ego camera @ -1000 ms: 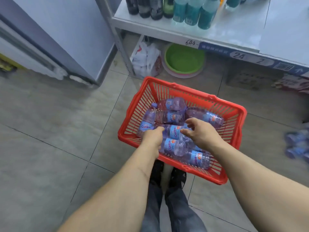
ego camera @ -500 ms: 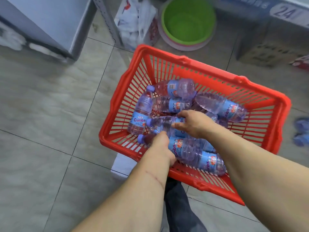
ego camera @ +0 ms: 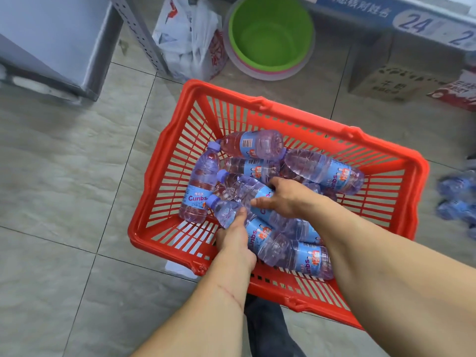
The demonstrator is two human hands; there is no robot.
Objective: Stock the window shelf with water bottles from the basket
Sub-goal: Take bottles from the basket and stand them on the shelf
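Your left hand (ego camera: pixel 235 238) curls round a water bottle (ego camera: pixel 228 212) at the red basket's (ego camera: pixel 164 140) 7 o'clock; your right hand (ego camera: pixel 286 199) grips the neighbouring bottle (ego camera: pixel 242 186) toward 1 o'clock.

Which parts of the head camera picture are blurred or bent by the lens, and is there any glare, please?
In the head view, the red basket and both hands are fairly sharp; the loose bottles on the floor at the right edge are smeared; floor tile lines bow from wide-angle distortion; soft highlights show on the green basin, no harsh glare.
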